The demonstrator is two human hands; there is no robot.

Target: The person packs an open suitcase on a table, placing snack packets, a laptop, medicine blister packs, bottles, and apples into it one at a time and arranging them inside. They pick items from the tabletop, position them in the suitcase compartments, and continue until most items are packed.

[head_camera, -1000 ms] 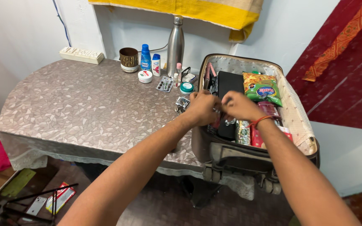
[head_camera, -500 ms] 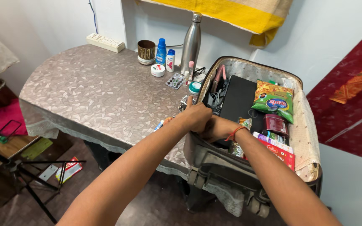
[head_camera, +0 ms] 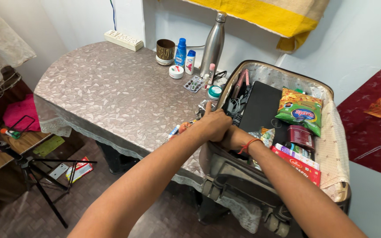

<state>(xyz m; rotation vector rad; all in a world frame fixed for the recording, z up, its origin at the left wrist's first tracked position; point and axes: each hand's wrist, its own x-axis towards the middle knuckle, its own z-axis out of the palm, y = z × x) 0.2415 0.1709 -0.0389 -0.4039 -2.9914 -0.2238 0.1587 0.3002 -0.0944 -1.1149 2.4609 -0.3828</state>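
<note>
Left hand (head_camera: 215, 124) fingers curled shut at suitcase (head_camera: 331, 145) edge, right hand (head_camera: 231, 137) fingers hidden, cannot tell

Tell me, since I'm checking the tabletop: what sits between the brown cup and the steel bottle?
Two blue-capped plastic bottles stand between the brown cup and the steel bottle, as the head view shows.

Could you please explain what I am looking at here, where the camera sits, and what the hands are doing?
There is no machine: a person wears a camera on the head, looking down at their own arms. The left hand and right hand meet at the near left edge of an open suitcase, pressed among its contents; what they grip is hidden. Inside lie a black flat case, a green snack bag and a red box. On the patterned table stand a steel bottle, a blue bottle and a cup.
</note>
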